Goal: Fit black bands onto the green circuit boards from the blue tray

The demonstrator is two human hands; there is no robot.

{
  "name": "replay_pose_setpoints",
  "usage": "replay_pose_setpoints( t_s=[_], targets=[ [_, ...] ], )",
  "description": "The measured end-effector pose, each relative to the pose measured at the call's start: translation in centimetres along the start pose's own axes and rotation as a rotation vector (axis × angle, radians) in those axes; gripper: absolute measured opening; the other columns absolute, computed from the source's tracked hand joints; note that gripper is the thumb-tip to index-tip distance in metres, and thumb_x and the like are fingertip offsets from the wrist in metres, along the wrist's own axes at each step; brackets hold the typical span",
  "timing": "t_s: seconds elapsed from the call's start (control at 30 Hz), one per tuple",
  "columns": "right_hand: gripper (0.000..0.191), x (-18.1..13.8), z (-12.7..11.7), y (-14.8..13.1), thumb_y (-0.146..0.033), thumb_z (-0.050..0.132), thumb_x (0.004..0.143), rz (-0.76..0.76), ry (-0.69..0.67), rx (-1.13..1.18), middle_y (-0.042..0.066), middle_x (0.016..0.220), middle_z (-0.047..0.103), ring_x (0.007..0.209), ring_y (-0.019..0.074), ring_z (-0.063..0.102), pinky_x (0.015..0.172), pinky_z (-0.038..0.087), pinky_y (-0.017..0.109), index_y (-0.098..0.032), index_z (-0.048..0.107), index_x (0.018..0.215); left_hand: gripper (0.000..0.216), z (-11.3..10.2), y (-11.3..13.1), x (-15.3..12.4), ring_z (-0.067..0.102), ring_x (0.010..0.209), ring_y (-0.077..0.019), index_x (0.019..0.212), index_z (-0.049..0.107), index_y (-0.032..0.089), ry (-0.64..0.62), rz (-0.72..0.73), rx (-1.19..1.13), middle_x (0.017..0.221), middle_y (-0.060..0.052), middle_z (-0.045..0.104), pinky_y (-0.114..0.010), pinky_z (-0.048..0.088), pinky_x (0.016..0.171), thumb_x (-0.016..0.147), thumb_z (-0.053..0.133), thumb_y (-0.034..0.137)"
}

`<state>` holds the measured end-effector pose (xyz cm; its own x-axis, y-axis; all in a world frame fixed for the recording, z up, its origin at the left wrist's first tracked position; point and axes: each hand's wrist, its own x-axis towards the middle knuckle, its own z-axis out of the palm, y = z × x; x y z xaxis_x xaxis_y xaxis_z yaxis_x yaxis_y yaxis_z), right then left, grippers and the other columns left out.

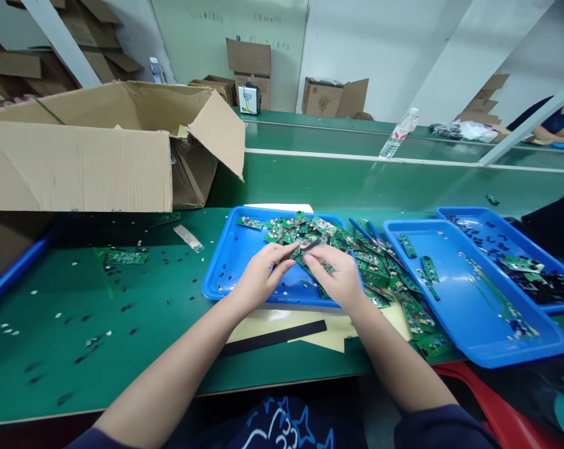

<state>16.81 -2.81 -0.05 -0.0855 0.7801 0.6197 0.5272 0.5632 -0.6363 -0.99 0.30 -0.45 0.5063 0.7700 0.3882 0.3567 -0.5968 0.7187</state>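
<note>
Over the blue tray (219,277), my two hands meet with fingertips nearly touching. My left hand (262,272) is closed in a pinch on a small green circuit board (297,254), mostly hidden by the fingers. My right hand (336,272) is also closed, its thumb and fingers pinching a short, dark strip-like piece (318,242) close above the board. A heap of green circuit boards (282,229) lies in the tray behind the hands. More boards (410,305) spill over its right side. Small dark bits sit on the tray floor.
A long black strip (277,337) lies on yellowish paper (248,324) before the tray. To the right are a blue tray (450,268) with a few boards and another (559,299) holding dark pieces. A large cardboard box (76,165) stands left; a water bottle (398,134) stands behind.
</note>
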Motion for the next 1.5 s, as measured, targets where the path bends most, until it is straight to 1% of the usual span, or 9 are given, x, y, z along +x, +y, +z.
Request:
replay_pose_setpoints(
  t_s=[0.2, 0.53, 0.67, 0.8, 0.9, 1.0, 1.17, 1.27, 1.5],
  targets=[
    [0.012, -0.3, 0.5, 0.2, -0.027, 0.057, 0.082, 0.203, 0.065, 0.179, 0.003, 0.069, 0.065, 0.057, 0.0148, 0.061, 0.053, 0.052, 0.027, -0.019, 0.062, 0.074, 0.034, -0.2, 0.2, -0.1, 0.059, 0.093, -0.0186, 0.122, 0.058, 0.021, 0.029, 0.075, 0.034, 0.100, -0.008, 0.061, -0.035, 0.050, 0.085, 0.088, 0.056, 0.026],
    [0.018, -0.6, 1.0, 0.4, -0.029, 0.055, 0.084, 0.207, 0.094, 0.166, 0.001, 0.064, 0.061, 0.054, 0.0143, 0.058, 0.052, 0.050, 0.027, -0.020, 0.059, 0.069, 0.031, 0.3, -0.4, -0.2, 0.060, 0.088, -0.0180, 0.119, 0.059, 0.023, 0.086, 0.184, 0.163, 0.094, -0.006, 0.061, -0.034, 0.052, 0.078, 0.088, 0.056, 0.024],
    [0.016, -0.7, 0.8, 0.3, -0.022, 0.052, 0.086, -0.015, 0.053, 0.075, 0.003, 0.069, 0.064, 0.061, 0.0155, 0.061, 0.058, 0.053, 0.029, -0.020, 0.065, 0.077, 0.027, -0.1, -0.2, 0.0, 0.061, 0.087, -0.0181, 0.114, 0.061, 0.021, 0.184, 0.179, 0.171, 0.093, -0.006, 0.063, -0.033, 0.052, 0.078, 0.087, 0.057, 0.024],
    [0.028, -0.7, 0.6, 0.4, -0.013, 0.050, 0.085, -0.293, -0.106, 0.014, 0.009, 0.093, 0.067, 0.083, 0.0180, 0.065, 0.073, 0.055, 0.032, -0.021, 0.066, 0.107, 0.026, -0.9, -0.1, 0.1, 0.062, 0.097, -0.0197, 0.113, 0.059, 0.020, 0.400, 0.211, 0.194, 0.102, -0.008, 0.065, -0.037, 0.050, 0.088, 0.088, 0.056, 0.023],
    [0.025, -0.7, 0.8, 0.5, -0.019, 0.052, 0.086, -0.129, -0.098, 0.084, 0.010, 0.099, 0.065, 0.089, 0.0199, 0.065, 0.075, 0.057, 0.034, -0.020, 0.065, 0.108, 0.025, -1.3, -0.1, 0.1, 0.061, 0.105, -0.0207, 0.112, 0.058, 0.021, 0.477, 0.336, 0.225, 0.107, -0.008, 0.065, -0.045, 0.042, 0.102, 0.088, 0.055, 0.021],
    [0.024, -0.6, 1.1, 0.7, -0.035, 0.048, 0.090, 0.170, -0.098, 0.388, 0.008, 0.088, 0.067, 0.073, 0.0181, 0.068, 0.059, 0.058, 0.031, -0.020, 0.067, 0.090, 0.023, -1.2, -0.1, -0.1, 0.061, 0.108, -0.0200, 0.110, 0.058, 0.023, 0.437, 0.446, 0.299, 0.110, -0.007, 0.065, -0.048, 0.039, 0.105, 0.087, 0.055, 0.018],
    [0.046, -0.1, 0.7, 1.7, -0.052, 0.052, 0.086, 0.400, -0.074, 0.784, 0.008, 0.111, 0.063, 0.076, 0.0166, 0.069, 0.066, 0.059, 0.032, -0.027, 0.053, 0.124, 0.023, -1.2, 0.1, -0.2, 0.061, 0.108, -0.0197, 0.107, 0.057, 0.023, 0.507, 0.544, 0.357, 0.107, -0.007, 0.064, -0.045, 0.046, 0.099, 0.086, 0.056, 0.014],
    [0.044, 0.4, 0.3, 2.2, -0.054, 0.054, 0.084, 0.478, 0.056, 0.864, 0.006, 0.107, 0.065, 0.075, 0.0142, 0.068, 0.066, 0.057, 0.028, -0.027, 0.055, 0.120, 0.023, -1.5, 0.2, -0.2, 0.061, 0.107, -0.0199, 0.107, 0.057, 0.023, 0.597, 0.580, 0.363, 0.107, -0.007, 0.063, -0.044, 0.049, 0.096, 0.086, 0.057, 0.014],
    [0.048, -0.1, 0.9, 0.9, -0.063, 0.062, 0.073, 0.536, -0.486, 1.062, 0.005, 0.061, 0.068, 0.054, 0.0154, 0.065, 0.054, 0.054, 0.027, -0.015, 0.066, 0.071, 0.023, -1.0, -0.5, -0.4, 0.060, 0.109, -0.0206, 0.106, 0.061, 0.021, 0.435, 0.690, 0.435, 0.107, -0.008, 0.064, -0.046, 0.047, 0.097, 0.085, 0.057, 0.012]
  ],
)
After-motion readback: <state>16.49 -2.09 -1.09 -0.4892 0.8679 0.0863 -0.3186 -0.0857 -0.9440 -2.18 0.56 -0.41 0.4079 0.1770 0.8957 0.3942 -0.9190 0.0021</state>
